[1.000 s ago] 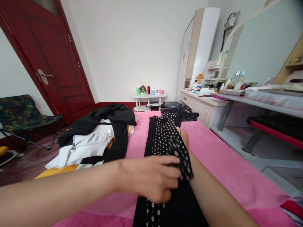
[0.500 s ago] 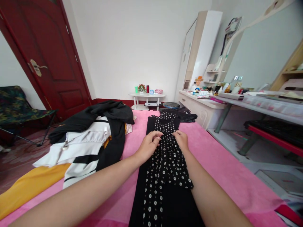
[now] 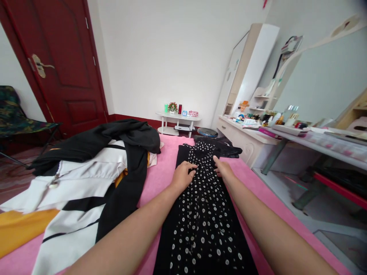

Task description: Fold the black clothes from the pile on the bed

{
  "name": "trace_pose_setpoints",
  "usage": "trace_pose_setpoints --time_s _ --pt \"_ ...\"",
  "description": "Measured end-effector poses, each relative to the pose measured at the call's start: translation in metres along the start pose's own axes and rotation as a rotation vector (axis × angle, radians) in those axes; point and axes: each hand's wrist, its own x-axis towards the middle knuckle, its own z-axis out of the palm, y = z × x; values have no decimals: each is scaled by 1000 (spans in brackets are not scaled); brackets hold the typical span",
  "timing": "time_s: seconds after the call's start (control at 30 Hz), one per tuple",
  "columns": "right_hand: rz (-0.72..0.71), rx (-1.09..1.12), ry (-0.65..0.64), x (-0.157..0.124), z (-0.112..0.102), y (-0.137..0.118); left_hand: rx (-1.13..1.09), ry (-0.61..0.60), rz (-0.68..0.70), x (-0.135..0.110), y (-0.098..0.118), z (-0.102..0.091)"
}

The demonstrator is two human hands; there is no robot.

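Observation:
A black dress with white dotted circles (image 3: 205,214) lies stretched lengthwise on top of a plain black garment (image 3: 181,154) on the pink bed cover. My left hand (image 3: 183,176) rests at the dress's left side near its gathered waist, fingers bent over the cloth with a gap between thumb and fingertips. On the opposite side my right hand (image 3: 224,171) is at the edge of the dress, its fingers apart. No cloth shows pinched in either hand. The lower part of the dress spreads flat toward me between my forearms.
To the left is a heap of black, white and yellow clothes (image 3: 94,168). More dark cloth (image 3: 226,147) lies at the bed's far end. A small white table (image 3: 177,115) stands by the wall. A cluttered dressing table (image 3: 243,131) is on the right.
The dress's lower part, bunched and folded before, now lies spread toward me over the black garment. My hands have loosened from the cloth and moved slightly apart. The view has shifted a little.

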Motion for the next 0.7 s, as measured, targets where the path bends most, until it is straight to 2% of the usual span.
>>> trace_pose_setpoints --time_s 0.13,0.27,0.37,0.53,0.7 --pt "-9 -37 -48 39 5 -12 -14 16 18 -1 4 -1" --pt "-32 -116 5 55 9 -16 -56 158 -16 1 4 -1" --pt "-40 -181 46 52 18 -9 -8 180 -65 3 0 0" --pt "-83 -250 -39 42 31 1 92 95 -46 4 -5 1" --pt "-256 -252 -159 20 18 1 170 64 -60 3 -5 0"
